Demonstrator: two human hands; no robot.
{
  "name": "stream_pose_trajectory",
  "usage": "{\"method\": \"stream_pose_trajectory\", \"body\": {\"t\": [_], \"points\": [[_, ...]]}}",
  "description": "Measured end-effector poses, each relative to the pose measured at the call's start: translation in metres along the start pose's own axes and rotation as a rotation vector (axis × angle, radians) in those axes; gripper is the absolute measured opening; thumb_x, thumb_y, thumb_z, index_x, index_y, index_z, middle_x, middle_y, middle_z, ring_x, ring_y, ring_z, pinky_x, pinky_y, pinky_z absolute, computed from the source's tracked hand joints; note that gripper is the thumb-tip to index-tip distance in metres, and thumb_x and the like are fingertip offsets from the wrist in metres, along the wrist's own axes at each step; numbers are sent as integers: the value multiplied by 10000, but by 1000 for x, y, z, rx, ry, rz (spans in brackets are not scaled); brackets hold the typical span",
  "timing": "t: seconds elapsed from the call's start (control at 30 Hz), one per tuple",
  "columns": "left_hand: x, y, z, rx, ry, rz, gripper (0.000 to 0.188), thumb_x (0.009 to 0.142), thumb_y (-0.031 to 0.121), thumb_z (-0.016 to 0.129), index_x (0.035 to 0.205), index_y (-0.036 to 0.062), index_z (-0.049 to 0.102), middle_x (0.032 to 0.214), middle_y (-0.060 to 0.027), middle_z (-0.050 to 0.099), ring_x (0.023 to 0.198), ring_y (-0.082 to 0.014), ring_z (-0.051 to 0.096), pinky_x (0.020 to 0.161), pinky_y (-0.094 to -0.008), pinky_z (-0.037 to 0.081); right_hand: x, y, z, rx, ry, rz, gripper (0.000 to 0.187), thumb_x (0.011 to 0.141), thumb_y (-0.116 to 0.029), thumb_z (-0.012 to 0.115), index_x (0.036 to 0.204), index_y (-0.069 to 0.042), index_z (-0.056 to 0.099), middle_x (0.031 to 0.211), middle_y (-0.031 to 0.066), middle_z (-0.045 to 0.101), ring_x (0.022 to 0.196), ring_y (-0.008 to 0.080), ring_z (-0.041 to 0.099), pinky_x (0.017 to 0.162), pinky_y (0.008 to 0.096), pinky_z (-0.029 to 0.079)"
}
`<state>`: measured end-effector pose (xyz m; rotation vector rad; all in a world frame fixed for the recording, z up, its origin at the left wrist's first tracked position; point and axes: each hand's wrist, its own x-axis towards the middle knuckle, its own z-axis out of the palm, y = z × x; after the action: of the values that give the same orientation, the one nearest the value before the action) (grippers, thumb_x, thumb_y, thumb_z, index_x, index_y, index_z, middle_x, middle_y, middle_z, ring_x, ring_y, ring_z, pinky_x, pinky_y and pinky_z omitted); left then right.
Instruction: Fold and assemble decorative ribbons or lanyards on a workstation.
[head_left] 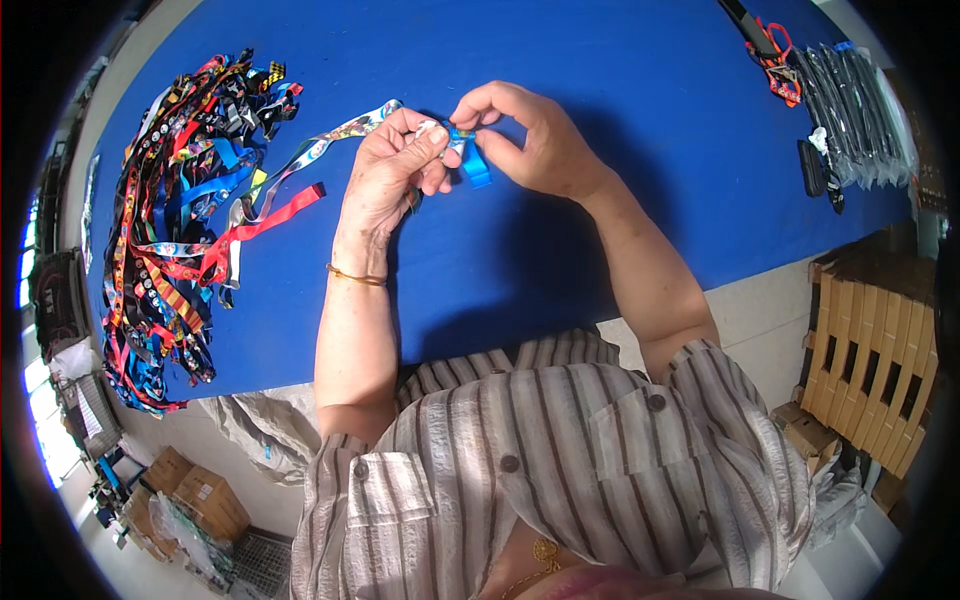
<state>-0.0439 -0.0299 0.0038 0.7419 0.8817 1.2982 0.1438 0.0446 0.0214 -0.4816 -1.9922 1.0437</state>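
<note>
My left hand (400, 155) is closed, thumb pressed on a printed lanyard (345, 130). The lanyard's light, patterned strap runs from this hand down-left toward the pile. A blue strap end (477, 170) hangs between my two hands. At the lanyard's small end part, my right hand (535, 140) is curled, thumb and forefinger closed around it. The fingers partly hide this end part, so its exact shape cannot be made out. A large heap of multicoloured lanyards (165, 230) lies to the left, with a red strap (285, 210) reaching out of it toward my left wrist.
All this is on a blue-covered table (400, 290). At the far right lie flat dark items in clear plastic bags (850, 115), orange-red cords (780, 70) and a black object (812, 168). Cardboard boxes (210, 505) stand at lower left; slatted brown cartons (870, 350) stand right.
</note>
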Motion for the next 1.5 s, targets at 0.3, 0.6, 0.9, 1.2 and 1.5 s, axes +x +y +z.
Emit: {"method": "stream_pose_trajectory", "body": {"t": [0.3,0.6,0.9,1.2,1.5], "points": [[0,-1,3,2,-38,-33,118,968,123,621,960,25,558,768,-106,671,455,-84,491,479,-243,523,-1,10,-3,-28,-48,75,98,877,-93,644,953,-34,656,845,64,675,778,156,640,724,287,501],[-1,-2,7,23,-56,-41,129,975,132,612,946,24,546,765,-103,664,459,-88,507,480,-238,522,-2,16,-4,74,24,210,86,900,-110,617,938,-41,652,791,26,648,739,110,600,683,262,495],[-1,-1,0,-39,-5,-39,109,986,119,585,942,21,570,810,-131,696,474,-99,524,517,-274,548,-1,9,-2,-6,-13,-15,61,858,-48,627,918,-52,640,856,44,662,745,164,622,700,289,511],[1,2,0,-132,-30,-44,106,944,77,642,932,21,553,827,-176,697,543,-144,600,525,-280,537,-1,10,0,-218,-63,-162,80,829,-34,634,906,-52,649,914,72,686,810,258,665,727,346,549],[1,1,-2,-11,-44,-13,128,885,-7,678,867,45,563,761,-112,660,546,-125,583,553,-289,554,-4,15,-2,212,-174,195,175,892,-68,646,1049,-15,591,950,60,669,886,147,640,838,300,519]]}}
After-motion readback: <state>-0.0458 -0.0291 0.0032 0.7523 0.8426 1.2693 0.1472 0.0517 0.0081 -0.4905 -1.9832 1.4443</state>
